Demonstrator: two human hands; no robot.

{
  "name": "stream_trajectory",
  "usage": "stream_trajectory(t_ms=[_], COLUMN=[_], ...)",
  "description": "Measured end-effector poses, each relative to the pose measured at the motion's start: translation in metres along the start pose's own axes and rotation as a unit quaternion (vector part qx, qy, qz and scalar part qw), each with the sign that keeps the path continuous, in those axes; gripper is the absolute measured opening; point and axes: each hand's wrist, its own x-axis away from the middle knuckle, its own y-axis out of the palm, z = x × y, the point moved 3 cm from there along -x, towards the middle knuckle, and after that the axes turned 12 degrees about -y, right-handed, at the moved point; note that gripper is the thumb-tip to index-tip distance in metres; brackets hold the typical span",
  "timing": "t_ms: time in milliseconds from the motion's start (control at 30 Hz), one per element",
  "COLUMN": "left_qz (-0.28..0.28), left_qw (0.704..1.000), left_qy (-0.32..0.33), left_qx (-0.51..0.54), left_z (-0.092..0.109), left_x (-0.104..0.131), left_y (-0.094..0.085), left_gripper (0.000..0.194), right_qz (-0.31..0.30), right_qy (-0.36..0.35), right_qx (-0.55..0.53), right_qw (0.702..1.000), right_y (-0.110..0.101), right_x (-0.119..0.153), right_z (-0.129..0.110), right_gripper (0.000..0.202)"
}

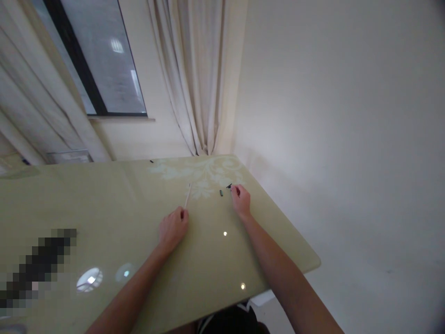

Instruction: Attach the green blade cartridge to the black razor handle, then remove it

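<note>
My left hand (174, 227) is closed around the lower end of a thin pale stick (188, 195), which points away from me over the glossy table (205, 260). To its right, my right hand (240, 199) pinches a small black piece (229, 186) near the table's right edge. A small dark green piece (221, 193) lies on the table just left of my right hand. Fine details of both small pieces are too small to tell.
A small dark object (151, 161) lies near the table's far edge. A pixelated dark shape (41, 266) covers part of the left side. Beyond the table are curtains (194, 74) and a window (107, 55); a wall (330, 139) runs along the right.
</note>
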Motion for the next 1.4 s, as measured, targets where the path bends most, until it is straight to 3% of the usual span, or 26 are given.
stream_trajectory(t_ms=[100,233,333,433,533,700,833,933,1067,1167,1267,1400], left_qz=[0.003,-0.019,-0.062,-0.100,-0.082,-0.057,-0.062,-0.062,-0.074,-0.080,-0.052,0.029], left_qw=[0.998,0.985,0.970,0.963,0.976,0.991,0.990,0.984,0.965,0.953,0.939,0.938], left_qy=[0.023,0.116,0.183,0.208,0.162,0.087,0.090,0.100,0.128,0.141,0.120,0.143], left_qx=[0.056,0.122,0.145,0.139,0.116,0.080,0.093,0.135,0.214,0.257,0.320,0.316], left_z=[0.021,0.071,0.100,0.108,0.102,0.098,0.104,0.101,0.070,0.031,0.003,0.004], left_x=[0.006,0.024,0.025,0.003,-0.033,-0.071,-0.078,-0.082,-0.076,-0.055,-0.029,-0.008], left_y=[0.003,0.018,0.031,0.040,0.046,0.064,0.077,0.076,0.060,0.042,0.023,0.004], left_gripper=[0.039,0.038,0.039,0.036,0.021,0.063,0.041,0.030,0.038,0.043,0.044,0.039], right_qz=[-0.056,-0.090,-0.072,-0.002,0.046,0.010,-0.022,-0.042,-0.081,-0.138,-0.192,-0.208], right_qy=[-0.012,0.079,0.146,0.154,0.141,0.151,0.153,0.156,0.156,0.097,0.044,0.046], right_qx=[-0.120,-0.329,-0.447,-0.487,-0.488,-0.480,-0.479,-0.468,-0.357,-0.268,-0.236,-0.264], right_qw=[0.991,0.937,0.879,0.860,0.860,0.864,0.864,0.869,0.917,0.949,0.952,0.941], right_y=[0.016,0.029,0.021,0.001,-0.013,-0.012,-0.008,-0.005,0.008,0.023,0.037,0.049], right_x=[0.005,0.009,0.006,-0.006,-0.016,-0.014,-0.009,-0.006,0.004,0.017,0.033,0.047], right_z=[-0.018,-0.034,-0.033,-0.021,-0.010,-0.008,-0.011,-0.010,-0.013,-0.030,-0.054,-0.069], right_gripper=[0.062,0.064,0.055,0.049,0.046,0.047,0.050,0.049,0.039,0.029,0.027,0.029])
